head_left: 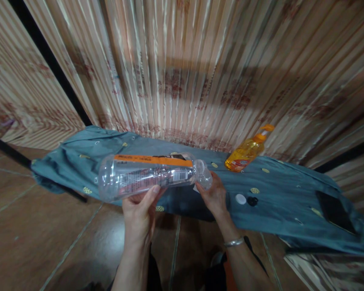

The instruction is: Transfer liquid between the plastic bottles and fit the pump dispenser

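Observation:
A large clear plastic bottle (112,180) with an orange-edged printed label lies nearly level above the cloth, its neck to the right. From below, my left hand (141,206) grips its body, thumb along the near side. My right hand (215,196) is closed around a small clear plastic piece (204,173) at the bottle's mouth. Whether that piece is joined to the bottle or only touches it, I cannot tell. To the right of this hand, a white round cap (240,199) and a small black cap-like part (252,201) lie on the cloth.
A pump bottle of orange liquid (244,154) stands at the back right. Toward the right end, a dark phone-like slab (335,212) lies on the blue-green cloth (279,210). A pleated curtain (182,81) hangs behind, and a black pole (53,64) slants at the left.

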Demonstrator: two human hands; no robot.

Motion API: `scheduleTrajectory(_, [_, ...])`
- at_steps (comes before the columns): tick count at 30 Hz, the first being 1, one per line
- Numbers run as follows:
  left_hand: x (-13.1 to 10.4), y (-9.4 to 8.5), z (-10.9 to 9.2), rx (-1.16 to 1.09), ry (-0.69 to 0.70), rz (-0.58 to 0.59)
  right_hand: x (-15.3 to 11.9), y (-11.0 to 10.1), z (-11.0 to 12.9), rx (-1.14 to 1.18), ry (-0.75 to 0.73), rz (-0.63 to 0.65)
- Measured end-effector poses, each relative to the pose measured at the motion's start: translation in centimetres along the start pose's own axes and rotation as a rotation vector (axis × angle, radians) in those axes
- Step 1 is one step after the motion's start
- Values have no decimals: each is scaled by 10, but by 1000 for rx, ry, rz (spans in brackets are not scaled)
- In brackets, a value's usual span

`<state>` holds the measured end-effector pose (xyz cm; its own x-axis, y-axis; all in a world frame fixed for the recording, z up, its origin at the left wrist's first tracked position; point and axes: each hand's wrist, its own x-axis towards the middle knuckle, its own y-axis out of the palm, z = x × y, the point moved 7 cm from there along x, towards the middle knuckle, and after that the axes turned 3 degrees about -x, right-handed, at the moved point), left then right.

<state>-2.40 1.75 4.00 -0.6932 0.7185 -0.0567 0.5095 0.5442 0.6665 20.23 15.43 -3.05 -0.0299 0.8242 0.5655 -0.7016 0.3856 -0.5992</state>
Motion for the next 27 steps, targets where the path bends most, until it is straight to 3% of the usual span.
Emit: scheduleTrajectory(27, [2,-2,-1,31,39,12,0,0,-1,-21,-15,-14])
